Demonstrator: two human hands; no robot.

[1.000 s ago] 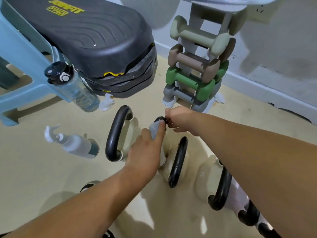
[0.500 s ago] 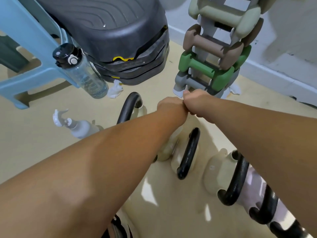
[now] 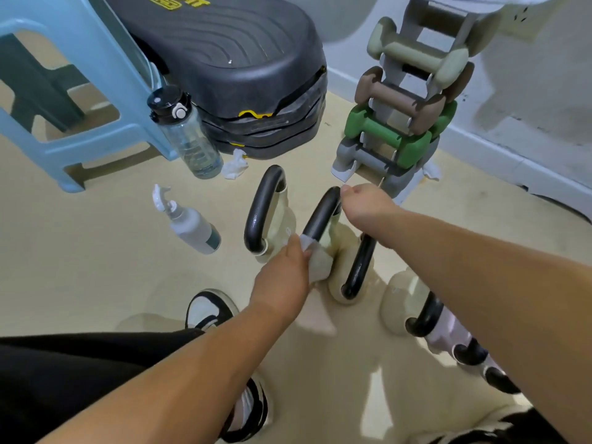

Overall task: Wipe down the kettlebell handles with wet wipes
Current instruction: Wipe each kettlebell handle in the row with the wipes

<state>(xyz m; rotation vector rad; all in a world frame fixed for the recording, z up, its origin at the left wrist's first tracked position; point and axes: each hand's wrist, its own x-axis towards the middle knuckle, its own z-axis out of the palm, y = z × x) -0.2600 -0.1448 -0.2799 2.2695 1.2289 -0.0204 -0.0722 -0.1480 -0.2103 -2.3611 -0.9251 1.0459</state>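
Several cream kettlebells with black handles stand in a row on the floor. My left hand [image 3: 285,274] holds a wet wipe [image 3: 315,256] wrapped round the near end of the second kettlebell's handle [image 3: 322,213]. My right hand [image 3: 363,200] grips the far end of that same handle, fingers curled over it. The first kettlebell's handle [image 3: 261,209] is just left, untouched. A third handle [image 3: 360,267] and a fourth handle [image 3: 426,318] lie to the right under my right forearm.
A spray bottle [image 3: 192,225] lies on the floor at left. A clear water bottle [image 3: 187,136] stands by a blue stool [image 3: 80,100] and a black step platform [image 3: 243,59]. A dumbbell rack [image 3: 407,100] stands behind. Crumpled wipes [image 3: 235,165] lie nearby. My shoe [image 3: 208,310] is close.
My left hand slid the wipe from the far end of the handle back to its near end. My right hand stayed at the far end. The camera pulled back.
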